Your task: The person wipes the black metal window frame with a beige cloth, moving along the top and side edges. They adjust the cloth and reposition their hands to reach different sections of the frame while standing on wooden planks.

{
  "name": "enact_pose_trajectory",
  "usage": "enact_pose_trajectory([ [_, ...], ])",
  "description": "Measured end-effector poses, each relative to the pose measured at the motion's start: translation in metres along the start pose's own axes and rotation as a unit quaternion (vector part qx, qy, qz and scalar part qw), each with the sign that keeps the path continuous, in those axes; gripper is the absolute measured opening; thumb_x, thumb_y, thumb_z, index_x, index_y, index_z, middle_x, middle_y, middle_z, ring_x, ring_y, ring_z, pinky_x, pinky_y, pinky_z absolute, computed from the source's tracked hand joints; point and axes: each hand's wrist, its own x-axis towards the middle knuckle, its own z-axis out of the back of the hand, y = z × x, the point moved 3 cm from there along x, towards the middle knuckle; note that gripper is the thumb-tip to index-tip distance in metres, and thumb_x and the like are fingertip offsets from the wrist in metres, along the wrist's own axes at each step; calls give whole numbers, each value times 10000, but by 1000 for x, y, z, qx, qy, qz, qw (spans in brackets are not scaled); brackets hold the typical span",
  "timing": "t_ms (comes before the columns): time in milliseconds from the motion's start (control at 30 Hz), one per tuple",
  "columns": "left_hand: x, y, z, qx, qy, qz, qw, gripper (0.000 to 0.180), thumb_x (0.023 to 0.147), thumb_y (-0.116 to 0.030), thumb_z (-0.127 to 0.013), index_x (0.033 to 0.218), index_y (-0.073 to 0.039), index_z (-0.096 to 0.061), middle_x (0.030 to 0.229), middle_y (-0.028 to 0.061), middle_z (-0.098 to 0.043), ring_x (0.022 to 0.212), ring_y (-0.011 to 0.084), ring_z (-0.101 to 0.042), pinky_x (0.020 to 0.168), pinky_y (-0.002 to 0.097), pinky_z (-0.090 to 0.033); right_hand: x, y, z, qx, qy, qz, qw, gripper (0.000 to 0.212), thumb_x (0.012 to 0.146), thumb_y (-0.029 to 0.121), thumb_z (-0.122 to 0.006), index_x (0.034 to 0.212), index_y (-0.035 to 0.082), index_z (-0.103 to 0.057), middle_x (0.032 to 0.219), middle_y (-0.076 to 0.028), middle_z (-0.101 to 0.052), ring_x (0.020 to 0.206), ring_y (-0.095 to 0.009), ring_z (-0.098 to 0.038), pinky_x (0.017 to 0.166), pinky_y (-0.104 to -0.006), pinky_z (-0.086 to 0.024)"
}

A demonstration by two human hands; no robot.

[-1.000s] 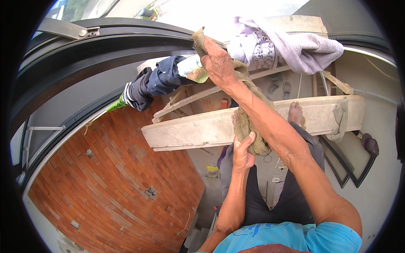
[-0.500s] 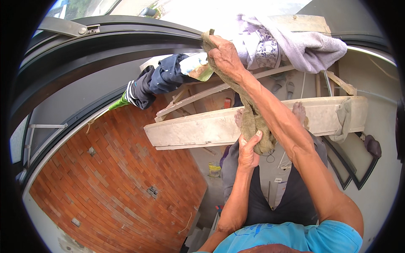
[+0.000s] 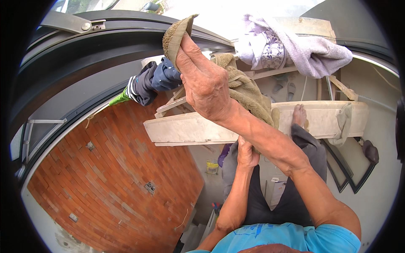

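Note:
An olive-brown towel (image 3: 247,90) stretches between my two hands above a pale plank. My right hand (image 3: 204,84) is raised toward the dark window frame and closed around the towel's upper end, whose hemmed corner sticks up past the fingers. Lower down, in front of my thighs, my left hand (image 3: 247,154) is closed around the lower part of the towel. My right forearm crosses over the cloth and hides some of it, and the left fingertips are partly out of sight.
My bare foot (image 3: 299,114) rests on the plank (image 3: 190,130), beside a draped rag (image 3: 344,122). A lilac towel (image 3: 316,55) and dark blue clothes (image 3: 164,76) hang along the window frame (image 3: 105,46). Red-brown brick-patterned flooring (image 3: 118,177) lies far below at left; slippers (image 3: 291,89) lie beyond the plank.
My right hand has risen and moved left with the towel's upper end, coming closer to the camera. My left hand stays low, still holding the towel.

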Motion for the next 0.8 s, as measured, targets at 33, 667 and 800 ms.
enact_pose_trajectory([
  [33, 1, -1, -1, 4, -1, 1, 1000, 473, 880, -15, -659, 1321, -34, -490, 1228, 63, -622, 1118, 192, -625, 965, 358, -517, 0, -2, -1, -6, -14, 15, 1000, 582, 763, -77, -610, 1337, 15, -601, 1434, -230, -532, 1039, -311, -714, 805, -339, -621],
  [667, 15, -2, -17, 65, -28, 18, 997, 465, 919, 4, -614, 1362, -15, -475, 1251, 105, -628, 1117, 213, -641, 983, 398, -532, -80, -136, -11, -86, 156, -240, 954, 432, 870, -68, -479, 1281, 0, -595, 1219, -236, -643, 889, -383, -692, 754, -421, -588],
  [800, 15, -2, -16, 83, -32, 28, 996, 435, 914, 4, -625, 1333, 11, -508, 1215, 105, -648, 1085, 210, -655, 975, 389, -538, -95, -206, 15, -46, 99, -317, 942, 431, 819, 19, -535, 1240, -20, -615, 1015, -239, -688, 918, -385, -678, 864, -474, -522],
])
